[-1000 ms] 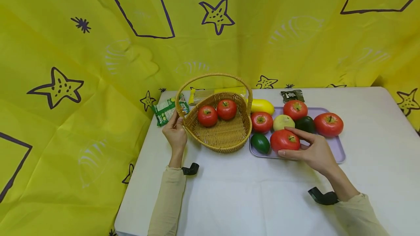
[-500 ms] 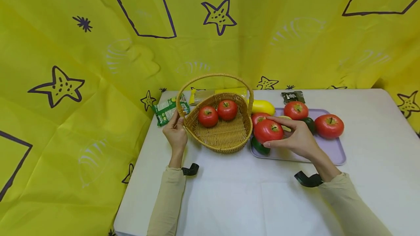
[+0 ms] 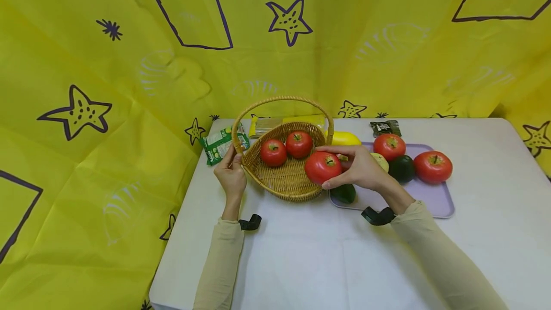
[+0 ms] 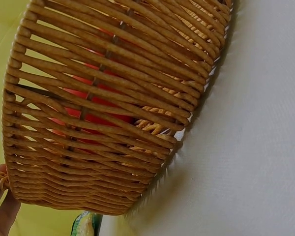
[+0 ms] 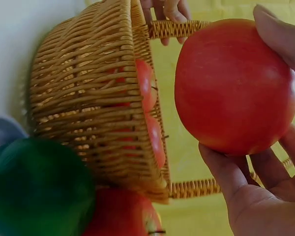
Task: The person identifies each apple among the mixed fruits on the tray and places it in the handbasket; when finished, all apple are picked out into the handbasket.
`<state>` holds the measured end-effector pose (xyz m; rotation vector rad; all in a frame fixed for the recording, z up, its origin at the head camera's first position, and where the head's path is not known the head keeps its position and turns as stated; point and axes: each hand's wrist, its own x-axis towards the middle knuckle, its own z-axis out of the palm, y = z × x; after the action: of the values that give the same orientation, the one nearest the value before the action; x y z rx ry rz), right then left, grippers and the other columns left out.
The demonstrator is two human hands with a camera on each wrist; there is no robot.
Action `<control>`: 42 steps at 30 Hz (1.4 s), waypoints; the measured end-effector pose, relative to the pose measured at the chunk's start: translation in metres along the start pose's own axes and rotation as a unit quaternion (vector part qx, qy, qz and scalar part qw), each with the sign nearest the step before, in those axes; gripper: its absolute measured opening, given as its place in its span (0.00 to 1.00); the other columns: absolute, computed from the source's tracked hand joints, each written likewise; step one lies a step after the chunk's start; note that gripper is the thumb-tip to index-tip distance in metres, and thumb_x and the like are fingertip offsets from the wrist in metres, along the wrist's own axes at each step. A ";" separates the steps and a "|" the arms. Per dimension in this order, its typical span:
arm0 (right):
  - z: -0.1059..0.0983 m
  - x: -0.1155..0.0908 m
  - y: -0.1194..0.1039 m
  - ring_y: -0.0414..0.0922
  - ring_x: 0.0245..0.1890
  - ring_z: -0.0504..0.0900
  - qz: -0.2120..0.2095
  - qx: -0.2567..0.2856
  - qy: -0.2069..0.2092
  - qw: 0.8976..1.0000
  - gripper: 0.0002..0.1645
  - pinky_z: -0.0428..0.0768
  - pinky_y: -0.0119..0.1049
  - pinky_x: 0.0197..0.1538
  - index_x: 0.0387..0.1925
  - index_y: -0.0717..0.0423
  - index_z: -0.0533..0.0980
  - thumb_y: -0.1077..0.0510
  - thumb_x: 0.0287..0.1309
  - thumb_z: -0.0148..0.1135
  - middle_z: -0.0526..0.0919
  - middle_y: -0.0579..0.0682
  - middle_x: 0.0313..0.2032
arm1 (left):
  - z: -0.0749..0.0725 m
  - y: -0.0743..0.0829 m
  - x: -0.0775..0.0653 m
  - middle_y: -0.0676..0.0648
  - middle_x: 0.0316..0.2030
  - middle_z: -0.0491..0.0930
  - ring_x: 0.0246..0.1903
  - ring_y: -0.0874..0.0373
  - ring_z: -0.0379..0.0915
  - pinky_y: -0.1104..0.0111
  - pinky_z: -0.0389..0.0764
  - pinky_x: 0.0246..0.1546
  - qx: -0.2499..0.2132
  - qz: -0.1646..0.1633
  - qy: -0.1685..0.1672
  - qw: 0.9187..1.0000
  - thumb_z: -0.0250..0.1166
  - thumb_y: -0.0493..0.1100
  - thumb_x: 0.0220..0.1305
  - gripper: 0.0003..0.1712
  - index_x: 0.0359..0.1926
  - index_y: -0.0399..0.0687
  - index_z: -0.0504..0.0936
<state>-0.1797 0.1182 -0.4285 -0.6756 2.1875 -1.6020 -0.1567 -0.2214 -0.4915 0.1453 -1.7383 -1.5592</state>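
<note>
At the left end of the wicker basket (image 3: 290,183), my left hand (image 3: 231,178) grips the base of its arched handle (image 3: 281,98); the wrist views show fingers (image 5: 172,11) curled there. Two red apples (image 3: 273,152) lie in the basket. My right hand (image 3: 360,169) holds another red apple (image 3: 323,167) between thumb and fingers, over the basket's right rim. In the right wrist view this apple (image 5: 236,86) is apart from the basket wall (image 5: 83,93). Behind and below the right hand, a dark green fruit (image 3: 344,193) shows in part.
A lilac tray (image 3: 424,200) at the right bears red apples (image 3: 389,146), a dark green avocado-like fruit (image 3: 402,169) and a pale round fruit (image 3: 380,160). Behind stand a yellow oblong item (image 3: 346,138), a noodle-like pack (image 3: 266,127), a green packet (image 3: 219,146) and a dark packet (image 3: 385,128).
My right hand has carried the red apple leftward from above the tray to the basket's right rim. The left hand stays on the basket handle, and the basket has hardly moved.
</note>
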 end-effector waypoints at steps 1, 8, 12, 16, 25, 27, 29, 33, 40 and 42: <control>0.001 0.003 -0.001 0.57 0.65 0.78 -0.002 0.008 -0.007 1.000 0.48 0.85 0.57 0.63 0.70 0.48 0.79 0.58 0.44 0.89 0.80 0.55 0.66 | 0.000 0.000 0.000 0.29 0.54 0.86 0.50 0.65 0.85 0.78 0.86 0.49 -0.002 0.000 0.000 1.000 0.64 0.26 0.71 0.20 0.62 0.30 0.82; 0.007 0.023 -0.005 0.57 0.61 0.81 -0.004 0.030 -0.030 0.999 0.49 0.85 0.54 0.63 0.69 0.47 0.80 0.61 0.41 0.89 0.81 0.54 0.65 | 0.001 -0.002 0.000 0.28 0.54 0.86 0.48 0.68 0.85 0.78 0.86 0.48 -0.011 0.004 -0.003 1.000 0.65 0.26 0.71 0.20 0.62 0.30 0.82; 0.010 0.033 -0.009 0.56 0.60 0.82 0.000 0.039 -0.041 0.998 0.49 0.86 0.52 0.62 0.68 0.47 0.81 0.62 0.39 0.90 0.82 0.54 0.66 | 0.001 -0.003 0.000 0.28 0.53 0.86 0.48 0.69 0.85 0.78 0.86 0.48 -0.011 0.006 -0.004 1.000 0.64 0.25 0.71 0.20 0.62 0.29 0.82; 0.015 0.043 -0.013 0.55 0.60 0.83 0.001 0.036 -0.048 0.998 0.51 0.85 0.50 0.63 0.67 0.47 0.81 0.64 0.36 0.90 0.81 0.54 0.67 | 0.002 -0.004 0.001 0.27 0.53 0.86 0.49 0.67 0.85 0.78 0.86 0.49 -0.019 0.007 -0.004 1.000 0.64 0.24 0.70 0.20 0.62 0.28 0.82; 0.023 0.069 -0.019 0.58 0.63 0.76 0.021 0.003 -0.073 0.997 0.51 0.84 0.51 0.63 0.66 0.41 0.82 0.61 0.34 0.91 0.73 0.50 0.72 | 0.002 -0.003 0.002 0.28 0.54 0.86 0.49 0.66 0.86 0.77 0.86 0.50 -0.020 0.005 -0.007 1.000 0.64 0.24 0.70 0.21 0.62 0.29 0.82; 0.025 0.074 -0.019 0.58 0.63 0.76 0.018 -0.002 -0.081 0.997 0.51 0.83 0.51 0.63 0.66 0.42 0.82 0.61 0.33 0.91 0.72 0.50 0.73 | 0.002 -0.004 0.002 0.28 0.54 0.86 0.48 0.67 0.86 0.77 0.86 0.49 -0.021 0.004 -0.007 1.000 0.64 0.24 0.70 0.21 0.62 0.29 0.82; 0.027 0.080 -0.018 0.58 0.63 0.76 0.014 -0.001 -0.090 0.996 0.51 0.83 0.52 0.64 0.66 0.43 0.82 0.61 0.34 0.91 0.72 0.51 0.73 | 0.002 -0.003 0.002 0.27 0.53 0.85 0.48 0.67 0.86 0.78 0.86 0.48 -0.020 0.003 -0.005 1.000 0.65 0.24 0.70 0.21 0.62 0.29 0.82; 0.031 0.090 -0.015 0.58 0.63 0.77 0.018 0.006 -0.108 0.994 0.51 0.82 0.54 0.65 0.67 0.46 0.82 0.63 0.34 0.90 0.73 0.54 0.71 | 0.001 -0.003 0.002 0.27 0.53 0.85 0.48 0.66 0.86 0.79 0.86 0.48 -0.014 0.003 -0.002 1.000 0.65 0.23 0.69 0.21 0.62 0.28 0.82; 0.038 0.103 -0.009 0.58 0.64 0.75 0.024 -0.001 -0.129 0.991 0.53 0.79 0.55 0.68 0.68 0.49 0.81 0.62 0.32 0.91 0.73 0.55 0.69 | -0.002 -0.004 0.001 0.29 0.54 0.86 0.49 0.66 0.85 0.78 0.86 0.48 0.001 0.001 -0.007 1.000 0.64 0.24 0.70 0.21 0.63 0.30 0.82; 0.040 0.106 -0.008 0.57 0.64 0.75 0.021 0.001 -0.137 0.990 0.53 0.79 0.54 0.69 0.68 0.50 0.81 0.62 0.32 0.91 0.74 0.55 0.69 | -0.002 -0.004 0.001 0.29 0.54 0.86 0.49 0.67 0.85 0.78 0.86 0.48 0.003 0.004 -0.008 1.000 0.64 0.25 0.71 0.21 0.63 0.30 0.82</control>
<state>-0.2446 0.0255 -0.4327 -0.7921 1.9872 -1.3982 -0.1575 -0.2249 -0.4942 0.1291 -1.7546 -1.5546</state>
